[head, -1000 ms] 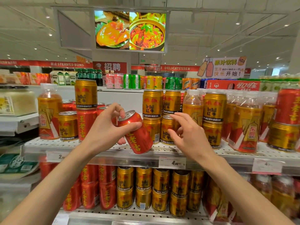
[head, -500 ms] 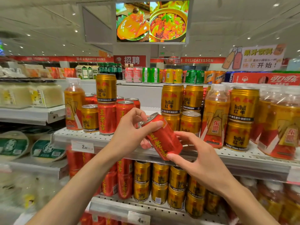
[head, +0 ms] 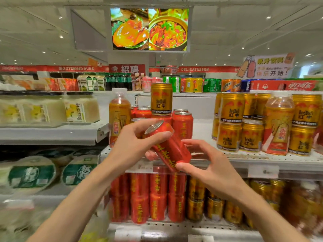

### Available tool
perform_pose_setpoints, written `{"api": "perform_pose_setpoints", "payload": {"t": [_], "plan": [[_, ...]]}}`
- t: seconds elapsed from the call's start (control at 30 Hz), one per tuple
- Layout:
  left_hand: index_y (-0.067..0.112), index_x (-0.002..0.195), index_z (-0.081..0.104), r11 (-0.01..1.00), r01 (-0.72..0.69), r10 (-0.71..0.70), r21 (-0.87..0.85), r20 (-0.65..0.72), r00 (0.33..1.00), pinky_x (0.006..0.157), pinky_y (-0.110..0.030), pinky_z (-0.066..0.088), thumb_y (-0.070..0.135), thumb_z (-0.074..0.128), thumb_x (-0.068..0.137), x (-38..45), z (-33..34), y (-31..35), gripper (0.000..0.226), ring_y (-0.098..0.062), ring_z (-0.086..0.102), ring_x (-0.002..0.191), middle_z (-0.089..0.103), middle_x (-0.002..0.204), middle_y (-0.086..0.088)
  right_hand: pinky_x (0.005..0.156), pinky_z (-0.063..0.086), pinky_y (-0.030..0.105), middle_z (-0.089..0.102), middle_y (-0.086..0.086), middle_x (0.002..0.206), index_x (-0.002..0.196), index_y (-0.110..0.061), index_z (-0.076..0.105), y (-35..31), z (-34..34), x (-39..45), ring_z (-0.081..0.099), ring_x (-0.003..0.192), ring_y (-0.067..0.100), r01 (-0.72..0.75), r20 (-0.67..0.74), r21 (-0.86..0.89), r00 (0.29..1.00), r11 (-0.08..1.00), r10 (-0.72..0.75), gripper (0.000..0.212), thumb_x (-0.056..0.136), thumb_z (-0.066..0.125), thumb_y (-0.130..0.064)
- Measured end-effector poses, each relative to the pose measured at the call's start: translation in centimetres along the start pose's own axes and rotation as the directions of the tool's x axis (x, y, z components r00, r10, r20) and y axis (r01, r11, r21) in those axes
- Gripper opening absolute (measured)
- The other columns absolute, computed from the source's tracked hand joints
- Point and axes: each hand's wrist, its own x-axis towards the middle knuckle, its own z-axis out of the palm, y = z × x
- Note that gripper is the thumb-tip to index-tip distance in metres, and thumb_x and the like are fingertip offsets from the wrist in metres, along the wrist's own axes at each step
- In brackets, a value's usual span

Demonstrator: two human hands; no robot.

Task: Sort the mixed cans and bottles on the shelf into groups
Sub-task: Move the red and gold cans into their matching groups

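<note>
A red can (head: 168, 147) with yellow characters is tilted in front of the shelf, its silver top pointing up left. My left hand (head: 132, 142) grips its upper part. My right hand (head: 208, 165) holds its lower end, thumb under the base and fingers behind. Behind it stand several red cans (head: 182, 124), with one gold can (head: 161, 98) stacked on them and an orange bottle (head: 119, 116) at their left. To the right, gold cans (head: 230, 123) are stacked two high beside another orange bottle (head: 277, 123).
The white perforated shelf (head: 253, 158) has a bare gap between the red cans and the gold stack. The shelf below holds red cans (head: 148, 196) and gold cans (head: 213, 203). Packaged foods (head: 52, 110) fill the unit to the left.
The view has swung left and closer to the shelf. Both hands carried the red can leftward toward the red group. My right hand, free a second ago, now holds the can's base.
</note>
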Motion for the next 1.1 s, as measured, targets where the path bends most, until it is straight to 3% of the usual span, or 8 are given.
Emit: {"api": "perform_pose_setpoints", "payload": {"t": [0.07,0.27,0.4,0.53,0.63,0.77,0.87,1.1], "plan": [[0.033,0.108,0.075,1.0,0.006,-0.006,0.009,0.019,1.0,0.049,-0.025,0.06,0.029,0.084,0.074,-0.3,-2.9,-0.3,0.035,-0.005,0.069,0.053,0.081,0.1,0.008,0.091,0.049,0.012,0.067,-0.026,0.115,0.128,-0.04,0.059,-1.3,2.5,0.7,0.063,0.108,-0.006,0.001,-0.004,0.005,1.0,1.0,-0.001,0.054,0.079,0.082,-0.042],[0.021,0.125,0.07,0.998,0.019,-0.018,0.065,-0.013,1.0,0.049,-0.027,0.06,0.034,0.086,0.071,-0.3,-9.4,-1.1,0.058,-0.016,0.07,0.054,0.079,0.106,0.002,0.093,0.048,0.012,0.067,-0.027,0.115,0.128,-0.041,0.059,-4.3,8.0,2.9,0.062,0.109,-0.007,0.007,0.007,0.032,1.0,0.999,-0.007,0.052,0.081,0.081,-0.041],[0.017,0.132,0.066,0.998,0.004,0.001,0.064,-0.081,0.997,0.047,-0.024,0.055,0.029,0.087,0.075,0.1,-12.0,-1.4,0.062,-0.014,0.069,0.049,0.071,0.126,-0.003,0.095,0.048,0.014,0.065,-0.027,0.119,0.133,-0.038,0.057,-5.9,9.9,4.4,0.06,0.112,-0.009,0.047,0.03,-0.008,0.998,0.999,-0.047,0.053,0.084,0.078,-0.043],[0.017,0.13,0.067,0.994,-0.043,0.054,0.104,-0.107,0.993,0.045,-0.019,0.052,0.024,0.085,0.08,0.0,-13.4,-0.9,0.053,-0.009,0.07,0.05,0.066,0.127,0.003,0.088,0.055,0.023,0.068,-0.019,0.114,0.13,-0.028,0.062,-6.4,9.7,6.1,0.064,0.1,-0.003,0.052,0.026,-0.09,0.998,0.995,-0.05,0.039,0.093,0.067,-0.04],[0.016,0.134,0.064,0.99,-0.052,0.068,0.134,-0.117,0.991,0.046,-0.018,0.053,0.026,0.086,0.079,0.3,-14.3,-0.8,0.06,-0.01,0.071,0.051,0.064,0.129,0.003,0.085,0.055,0.031,0.067,-0.009,0.113,0.123,-0.02,0.067,-5.9,9.0,7.5,0.064,0.092,0.005,0.078,-0.107,-0.286,0.988,0.955,-0.113,0.028,0.097,0.062,-0.029],[0.018,0.14,0.06,0.984,-0.044,0.067,0.172,-0.129,0.989,0.05,-0.021,0.057,0.03,0.087,0.078,0.6,-14.9,-0.9,0.069,-0.013,0.074,0.055,0.061,0.135,0.001,0.082,0.059,0.041,0.056,-0.007,0.135,0.133,-0.018,0.061,-5.5,9.2,9.2,0.067,0.087,0.013,0.087,-0.045,-0.543,0.99,0.835,-0.133,0.037,0.099,0.057,-0.033],[0.019,0.141,0.059,0.983,-0.05,0.072,0.179,-0.123,0.99,0.05,-0.022,0.057,0.033,0.087,0.077,0.7,-15.0,-1.0,0.071,-0.017,0.074,0.055,0.061,0.136,-0.001,0.078,0.06,0.045,0.048,-0.007,0.142,0.138,-0.019,0.053,-5.5,9.9,10.0,0.069,0.091,0.02,0.088,0.014,-0.633,0.995,0.769,-0.103,0.044,0.099,0.055,-0.039],[0.021,0.14,0.059,0.98,-0.057,0.081,0.193,-0.119,0.99,0.05,-0.019,0.057,0.03,0.086,0.08,0.2,-14.9,-0.6,0.067,-0.014,0.074,0.058,0.057,0.121,0.012,0.066,0.057,0.044,0.052,-0.006,0.109,0.108,-0.027,0.041,-5.4,9.8,10.4,0.064,0.072,0.019,0.067,0.01,-0.593,0.997,0.803,-0.076,0.041,0.088,0.067,-0.052]]}}
